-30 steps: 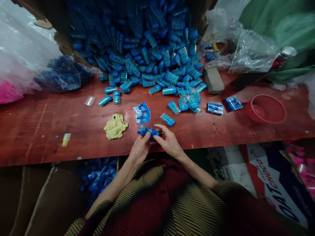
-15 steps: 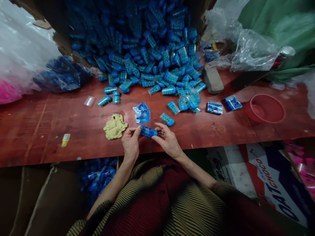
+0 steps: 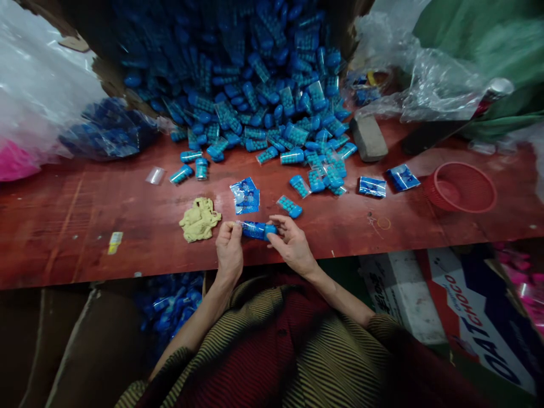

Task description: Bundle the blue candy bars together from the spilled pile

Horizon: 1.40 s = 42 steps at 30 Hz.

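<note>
Just above the table's front edge I hold a small blue-capped bottle [image 3: 271,230] with a printed blue plastic sleeve [image 3: 253,229] around it, lying sideways. My left hand [image 3: 229,249] pinches the sleeve's left end between thumb and fingers. At the other end, the thumb and fingers of my right hand [image 3: 294,247] close round the blue cap. Flat printed blue sleeves [image 3: 245,196] lie on the table behind my hands. Left of them sits a lump of yellow putty-like material [image 3: 199,220]. A loose bottle of blue balls [image 3: 289,207] rests behind my right hand.
A large heap of blue-capped bottles [image 3: 255,102] spills from a box at the back. To the right are a grey block [image 3: 369,139], two blue packs [image 3: 372,186] and a red plastic basket [image 3: 461,187]. Clear plastic bags [image 3: 450,85] lie at the back right.
The sleeve now lies further left on the bottle, with more of the blue cap showing. My left hand has turned slightly and now pinches the sleeve's end.
</note>
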{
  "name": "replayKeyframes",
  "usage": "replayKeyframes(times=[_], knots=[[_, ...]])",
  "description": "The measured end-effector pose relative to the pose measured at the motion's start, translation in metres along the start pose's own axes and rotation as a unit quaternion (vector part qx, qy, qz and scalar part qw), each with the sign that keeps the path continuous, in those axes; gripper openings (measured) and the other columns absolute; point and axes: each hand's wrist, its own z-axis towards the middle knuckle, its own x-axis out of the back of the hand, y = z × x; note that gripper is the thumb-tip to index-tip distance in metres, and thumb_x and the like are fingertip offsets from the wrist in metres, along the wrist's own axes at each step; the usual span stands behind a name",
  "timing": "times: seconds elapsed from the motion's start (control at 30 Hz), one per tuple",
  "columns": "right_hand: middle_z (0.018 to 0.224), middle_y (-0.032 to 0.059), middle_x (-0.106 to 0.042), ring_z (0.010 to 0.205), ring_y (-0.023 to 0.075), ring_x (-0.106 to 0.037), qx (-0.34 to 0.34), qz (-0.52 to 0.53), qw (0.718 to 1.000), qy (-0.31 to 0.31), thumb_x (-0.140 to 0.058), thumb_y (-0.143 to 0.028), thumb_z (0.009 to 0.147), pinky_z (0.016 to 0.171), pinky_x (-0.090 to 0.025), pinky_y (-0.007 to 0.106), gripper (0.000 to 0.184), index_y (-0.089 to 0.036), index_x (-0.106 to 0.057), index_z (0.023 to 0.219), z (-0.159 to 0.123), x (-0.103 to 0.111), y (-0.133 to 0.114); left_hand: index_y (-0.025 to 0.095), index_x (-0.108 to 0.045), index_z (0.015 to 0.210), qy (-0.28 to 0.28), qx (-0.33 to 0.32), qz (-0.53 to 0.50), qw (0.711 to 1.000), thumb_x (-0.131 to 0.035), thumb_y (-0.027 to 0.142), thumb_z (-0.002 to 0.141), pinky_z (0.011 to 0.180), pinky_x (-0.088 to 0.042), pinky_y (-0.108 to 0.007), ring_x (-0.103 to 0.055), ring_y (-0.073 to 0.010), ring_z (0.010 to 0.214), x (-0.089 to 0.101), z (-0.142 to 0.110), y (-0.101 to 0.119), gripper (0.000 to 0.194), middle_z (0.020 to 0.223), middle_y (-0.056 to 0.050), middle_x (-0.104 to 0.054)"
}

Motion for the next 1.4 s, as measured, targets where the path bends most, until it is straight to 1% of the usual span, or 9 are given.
replayKeyframes(times=[0.2,0.33,0.43,0.63,0.7,0.8,0.9,1.1,1.4], knots=[[0.107,0.0049,-0.061,0.085,0.0142,-0.062,-0.024,0.058,0.998,0.018,-0.061,-0.029,0.079,0.059,-0.058,0.023,0.040,-0.022,-0.051,0.116,0.000,-0.001,0.003,0.017,-0.050,0.071,0.000,0.051,-0.068,0.996,-0.074,0.037,0.067,0.060,-0.047,-0.019,-0.055,-0.0072,0.056,-0.006,-0.003,0.007,0.031,0.063,0.005,-0.059],[0.100,0.0028,-0.062,0.082,0.0139,-0.062,-0.044,0.086,0.995,0.031,-0.065,-0.033,0.075,0.058,-0.058,0.024,0.040,-0.023,-0.054,0.112,0.001,-0.001,0.005,0.017,-0.056,0.078,-0.040,0.145,-0.150,0.977,-0.077,0.032,0.065,0.067,-0.052,-0.023,-0.063,-0.0105,0.069,-0.009,-0.005,0.010,0.029,0.075,0.003,-0.066],[0.089,0.0005,-0.061,0.071,0.0120,-0.060,-0.042,0.081,0.995,0.041,-0.067,-0.034,0.075,0.058,-0.058,0.026,0.032,-0.022,-0.060,0.103,0.000,-0.001,0.004,0.016,-0.059,0.078,-0.059,0.191,-0.176,0.964,-0.077,0.031,0.066,0.067,-0.053,-0.024,-0.064,-0.0118,0.068,-0.013,-0.007,0.009,0.026,0.075,0.001,-0.069],[0.094,0.0029,-0.062,0.088,0.0158,-0.061,0.024,0.046,0.998,0.016,-0.064,-0.030,0.079,0.082,-0.052,0.031,0.010,-0.022,-0.068,0.085,0.001,0.005,-0.003,0.015,-0.062,0.082,-0.057,0.264,-0.181,0.946,-0.064,0.020,0.079,0.060,-0.053,-0.020,-0.066,-0.0118,0.069,-0.010,-0.001,0.011,0.005,0.078,-0.002,-0.071],[0.096,0.0022,-0.062,0.090,0.0157,-0.060,0.005,0.078,0.997,-0.011,-0.067,-0.031,0.076,0.086,-0.051,0.032,0.016,-0.023,-0.067,0.090,0.002,0.008,0.000,0.015,-0.063,0.089,-0.098,0.283,-0.170,0.939,-0.062,0.017,0.080,0.059,-0.053,-0.020,-0.067,-0.0127,0.071,-0.006,0.003,0.014,0.009,0.083,-0.004,-0.071],[0.110,0.0026,-0.059,0.099,0.0163,-0.059,-0.015,0.123,0.991,-0.051,-0.074,-0.031,0.070,0.093,-0.048,0.034,0.045,-0.028,-0.060,0.112,0.004,0.011,0.006,0.014,-0.064,0.099,-0.183,0.284,-0.162,0.927,-0.064,0.016,0.077,0.066,-0.055,-0.023,-0.068,-0.0172,0.081,0.000,0.007,0.017,0.022,0.090,-0.008,-0.072],[0.128,0.0034,-0.052,0.110,0.0183,-0.055,-0.021,0.152,0.983,-0.104,-0.077,-0.030,0.066,0.095,-0.047,0.035,0.065,-0.032,-0.051,0.126,0.006,0.014,0.011,0.013,-0.063,0.104,-0.227,0.290,-0.164,0.915,-0.066,0.016,0.076,0.079,-0.055,-0.030,-0.066,-0.0236,0.098,0.002,0.007,0.018,0.029,0.096,-0.011,-0.071],[0.126,0.0024,-0.055,0.102,0.0175,-0.060,-0.039,0.170,0.971,-0.166,-0.078,-0.032,0.064,0.088,-0.051,0.032,0.078,-0.035,-0.045,0.134,0.013,0.019,0.010,0.014,-0.061,0.110,-0.221,0.303,-0.178,0.910,-0.065,0.016,0.075,0.091,-0.051,-0.037,-0.058,-0.0278,0.113,0.000,0.005,0.016,0.035,0.104,-0.013,-0.070],[0.126,0.0032,-0.054,0.104,0.0181,-0.059,-0.027,0.169,0.970,-0.170,-0.073,-0.038,0.071,0.092,-0.050,0.034,0.070,-0.032,-0.045,0.135,0.012,0.019,0.010,0.015,-0.065,0.095,-0.186,0.289,-0.176,0.922,-0.063,0.023,0.079,0.080,-0.056,-0.030,-0.067,-0.0219,0.094,-0.012,-0.005,0.012,0.018,0.081,-0.007,-0.072]])
